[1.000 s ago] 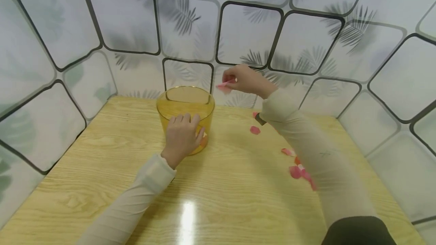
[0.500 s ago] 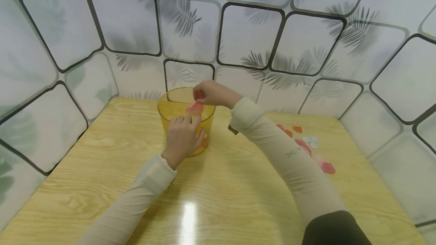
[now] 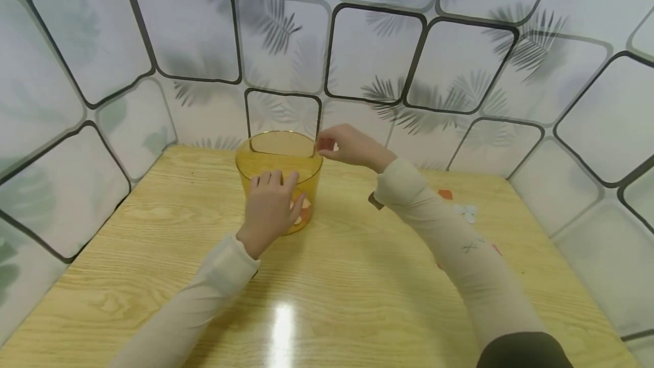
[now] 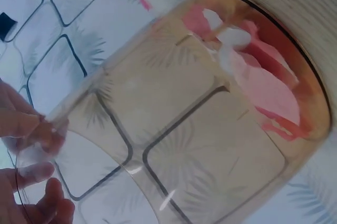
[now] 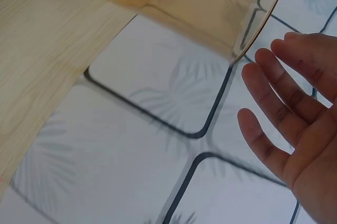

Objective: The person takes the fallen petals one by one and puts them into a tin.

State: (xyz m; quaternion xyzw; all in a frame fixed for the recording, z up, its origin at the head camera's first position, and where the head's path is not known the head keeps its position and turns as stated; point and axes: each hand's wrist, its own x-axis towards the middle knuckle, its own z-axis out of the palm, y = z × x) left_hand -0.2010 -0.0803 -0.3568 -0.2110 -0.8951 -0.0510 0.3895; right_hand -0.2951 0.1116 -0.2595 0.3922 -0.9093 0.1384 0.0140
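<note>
A see-through amber bucket [image 3: 278, 158] stands on the wooden table, its mouth facing up. My left hand [image 3: 268, 209] holds its near side, with the fingers over the rim and the thumb against the outer wall. Beside the far right part of the rim is my right hand [image 3: 349, 145]. In the right wrist view its fingers are spread and slightly bent, and the hand [image 5: 295, 113] holds nothing. Pink, red and white petals [image 4: 263, 84] lie at the bottom of the bucket, seen through its wall in the left wrist view.
An orange-red petal [image 3: 445, 194] and pale petals [image 3: 467, 212] lie on the table [image 3: 357, 288] at the right. My right forearm hides part of the petals there. A patterned wall covering [image 3: 378, 50] rises behind and along both sides.
My right hand carried a pink petal left over the bucket and let it go inside. It has since drawn back right to the rim, empty. My left hand stays at the bucket.
</note>
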